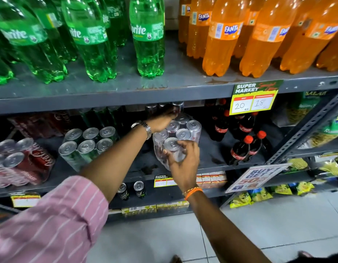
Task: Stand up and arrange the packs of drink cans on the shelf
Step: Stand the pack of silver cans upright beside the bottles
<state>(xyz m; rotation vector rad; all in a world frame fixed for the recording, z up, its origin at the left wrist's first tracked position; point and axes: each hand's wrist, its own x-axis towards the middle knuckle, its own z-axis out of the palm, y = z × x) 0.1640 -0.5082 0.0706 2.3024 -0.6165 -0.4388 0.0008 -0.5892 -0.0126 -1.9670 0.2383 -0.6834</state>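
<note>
A shrink-wrapped pack of silver-topped drink cans [185, 130] stands upright on the middle grey shelf [211, 154]. My right hand [183, 158] grips its near front corner, fingers over one can top. My left hand [161, 119], with a metal watch on the wrist, reaches over the pack's far left side toward another dark can pack [164, 107] further back. To the left stand a pack of green cans [88, 143] and a pack of red cola cans [22, 162], both upright.
Small cola bottles [242, 141] stand right of the held pack. Green soda bottles [88, 38] and orange soda bottles [249, 35] fill the shelf above. A price tag [253, 97] hangs from that shelf's edge. Two loose cans [132, 189] sit on the lower shelf. A slanted metal brace [304, 128] stands at right.
</note>
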